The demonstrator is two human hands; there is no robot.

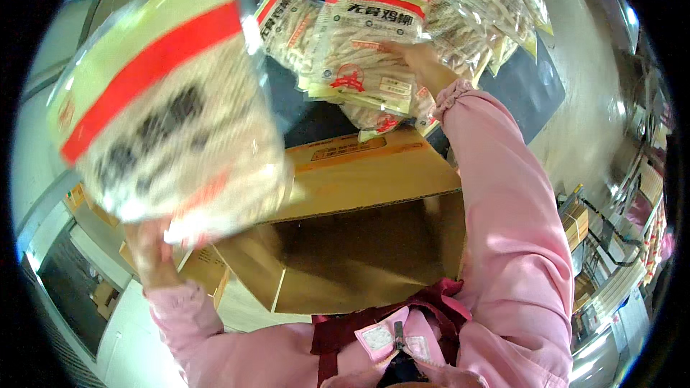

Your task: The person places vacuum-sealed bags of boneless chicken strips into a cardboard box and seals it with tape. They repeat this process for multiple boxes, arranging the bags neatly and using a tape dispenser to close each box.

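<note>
My left hand grips the lower end of a clear plastic bag of pale food strips, raised close to the camera and blurred. A red band and dark printing cross this bag. At the far side, my right hand holds the right edge of another such bag, its fingers over the front and its thumb hidden. That second bag rests on a pile of similar bags. Between my arms an open cardboard box faces me, its far flap leaning outward; its inside is shadowed.
More filled bags are heaped at the far right on a dark surface. Cardboard boxes stand on the floor at left. A cart with bundled cardboard and stacked items are at right, beyond a pale floor.
</note>
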